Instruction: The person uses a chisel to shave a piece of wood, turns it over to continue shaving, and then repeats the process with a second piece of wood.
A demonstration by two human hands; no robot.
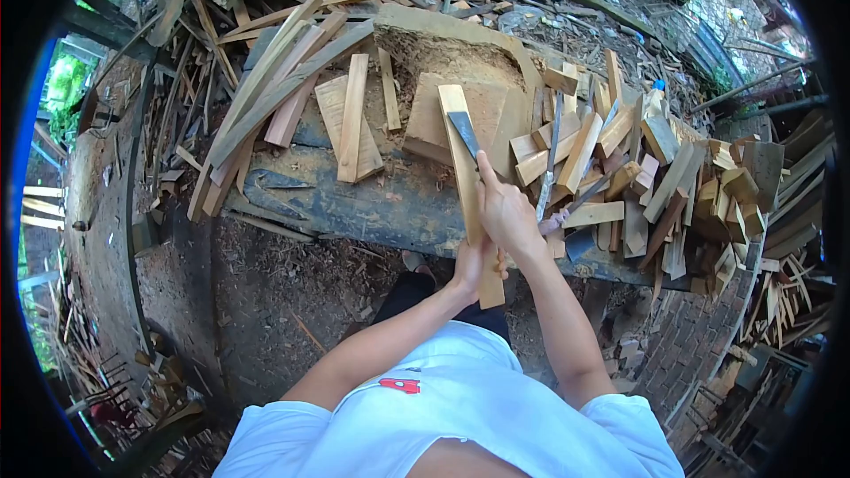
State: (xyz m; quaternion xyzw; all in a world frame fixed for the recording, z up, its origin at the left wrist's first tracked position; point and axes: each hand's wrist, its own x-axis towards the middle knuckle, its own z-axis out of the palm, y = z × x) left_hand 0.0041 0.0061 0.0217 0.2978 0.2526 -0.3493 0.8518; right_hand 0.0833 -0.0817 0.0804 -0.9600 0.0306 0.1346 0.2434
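A long, flat strip of pale wood (459, 159) runs from near my body up to a wooden block (430, 119) on the bench, its far end over the block. My left hand (472, 264) is wrapped round the strip near its close end. Above it, my right hand (506, 212) grips a dark-bladed tool (462, 133), with the index finger stretched along it. The flat blade lies on the strip's upper face, pointing away from me. The tool's handle is hidden in my right hand.
Cut wood pieces (660, 181) are heaped on the right of the worn bench (372, 212). Long boards (283, 80) lean together at the left. Two short planks (352, 119) lie left of the block. Sawdust lies behind it, and a long blade (552, 155) stands to the right.
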